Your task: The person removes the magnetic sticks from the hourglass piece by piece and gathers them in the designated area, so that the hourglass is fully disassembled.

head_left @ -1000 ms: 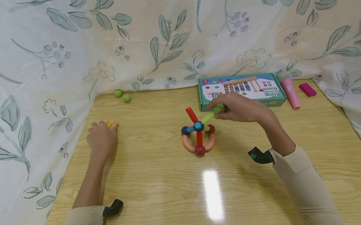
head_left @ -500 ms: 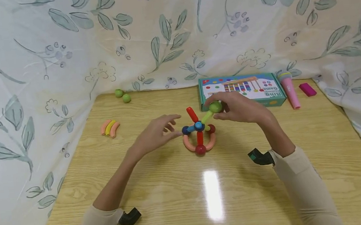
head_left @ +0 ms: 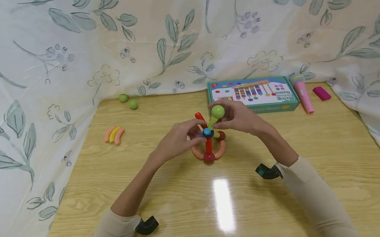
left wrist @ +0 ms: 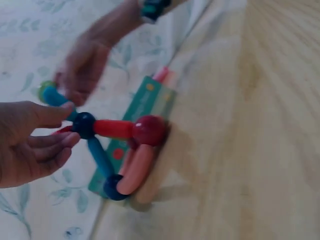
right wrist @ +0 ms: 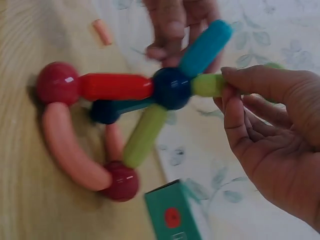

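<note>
Reading "Ring Game": teal box (head_left: 255, 95) lid

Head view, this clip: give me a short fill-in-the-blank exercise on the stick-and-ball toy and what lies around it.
1. The right hand holds a stick tipped with a ball coloured ____.
2. The toy structure rests on a curved base piece coloured ____.
3. The three loose curved pieces lie to the ____ of the structure.
4. The pink microphone lies beside the green ____.

Missing words: green; pink; left; box
</note>
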A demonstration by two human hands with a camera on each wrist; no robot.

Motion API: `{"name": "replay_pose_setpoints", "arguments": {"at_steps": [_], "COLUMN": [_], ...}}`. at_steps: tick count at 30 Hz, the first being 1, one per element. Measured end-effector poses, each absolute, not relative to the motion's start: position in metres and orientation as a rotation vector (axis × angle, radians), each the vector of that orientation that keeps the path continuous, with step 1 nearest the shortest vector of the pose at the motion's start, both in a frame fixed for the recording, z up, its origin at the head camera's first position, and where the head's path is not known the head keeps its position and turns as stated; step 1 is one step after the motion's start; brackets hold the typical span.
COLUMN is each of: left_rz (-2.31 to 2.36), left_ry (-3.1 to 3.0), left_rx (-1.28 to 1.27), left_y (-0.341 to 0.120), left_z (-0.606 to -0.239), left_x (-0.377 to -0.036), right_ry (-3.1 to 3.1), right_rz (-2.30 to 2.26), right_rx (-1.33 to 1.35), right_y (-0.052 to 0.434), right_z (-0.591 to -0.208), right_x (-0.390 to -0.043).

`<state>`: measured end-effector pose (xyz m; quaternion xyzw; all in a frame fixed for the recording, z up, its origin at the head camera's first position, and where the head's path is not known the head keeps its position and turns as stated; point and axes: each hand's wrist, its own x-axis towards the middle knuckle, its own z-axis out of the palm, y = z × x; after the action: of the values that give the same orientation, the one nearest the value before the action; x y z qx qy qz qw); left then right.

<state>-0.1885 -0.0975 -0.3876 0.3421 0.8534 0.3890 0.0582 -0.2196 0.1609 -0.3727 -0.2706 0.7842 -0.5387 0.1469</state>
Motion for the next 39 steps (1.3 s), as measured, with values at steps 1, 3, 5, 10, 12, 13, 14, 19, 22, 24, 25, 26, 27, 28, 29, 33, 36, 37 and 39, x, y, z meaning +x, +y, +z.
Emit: {"name": "replay_pose_setpoints", "arguments": {"at_steps": [1, 3, 5, 10, 12, 13, 14, 19, 22, 24, 25, 26, 27, 28, 29, 33, 36, 37, 39], "left_rz": [1.170, 1.141, 1.135, 1.022, 0.915, 0.864, 0.818, 0.721, 0.757, 0.814, 0.856, 0.896, 0.929, 0.968, 0.995, 0.963, 0.913, 0.901, 0.902], "left_ry": [2.573, 2.576, 2.600, 2.721, 2.744, 2.743, 2.741, 2.740, 2.743, 2.742, 2.741, 2.748, 2.763, 2.779, 2.805, 2.960, 3.055, 3.081, 3.111], "left_rx": [1.036, 1.043, 1.054, 1.103, 1.128, 1.143, 1.157, 1.224, 1.243, 1.237, 1.228, 1.218, 1.203, 1.182, 1.154, 0.981, 0.823, 0.785, 0.709], "left_y": [-0.099, -0.101, -0.100, -0.079, -0.068, -0.063, -0.059, -0.048, -0.048, -0.049, -0.051, -0.053, -0.057, -0.061, -0.066, -0.096, -0.127, -0.139, -0.163], "left_z": [-0.385, -0.378, -0.367, -0.339, -0.332, -0.329, -0.327, -0.324, -0.323, -0.323, -0.323, -0.323, -0.324, -0.324, -0.325, -0.335, -0.347, -0.352, -0.363], "left_x": [-0.190, -0.195, -0.200, -0.213, -0.216, -0.217, -0.217, -0.216, -0.216, -0.217, -0.218, -0.219, -0.220, -0.222, -0.224, -0.233, -0.246, -0.252, -0.264], "right_ry": [2.244, 2.232, 2.258, 2.307, 2.328, 2.346, 2.364, 2.399, 2.375, 2.366, 2.364, 2.361, 2.359, 2.351, 2.344, 2.338, 2.357, 2.361, 2.372], "right_rz": [-1.544, -1.530, -1.496, -1.447, -1.412, -1.389, -1.370, -1.340, -1.366, -1.375, -1.377, -1.375, -1.371, -1.370, -1.368, -1.356, -1.337, -1.333, -1.322], "right_rx": [-0.762, -0.749, -0.770, -0.779, -0.775, -0.778, -0.782, -0.799, -0.783, -0.763, -0.758, -0.755, -0.753, -0.759, -0.770, -0.809, -0.799, -0.791, -0.783], "right_y": [0.161, 0.161, 0.160, 0.157, 0.156, 0.155, 0.155, 0.154, 0.156, 0.157, 0.157, 0.158, 0.158, 0.158, 0.158, 0.158, 0.158, 0.158, 0.158], "right_z": [-0.376, -0.383, -0.386, -0.386, -0.385, -0.384, -0.384, -0.382, -0.381, -0.381, -0.381, -0.381, -0.381, -0.382, -0.383, -0.382, -0.380, -0.380, -0.379], "right_x": [-0.220, -0.222, -0.223, -0.226, -0.226, -0.226, -0.226, -0.226, -0.225, -0.225, -0.225, -0.225, -0.225, -0.226, -0.226, -0.226, -0.224, -0.224, -0.224]}}
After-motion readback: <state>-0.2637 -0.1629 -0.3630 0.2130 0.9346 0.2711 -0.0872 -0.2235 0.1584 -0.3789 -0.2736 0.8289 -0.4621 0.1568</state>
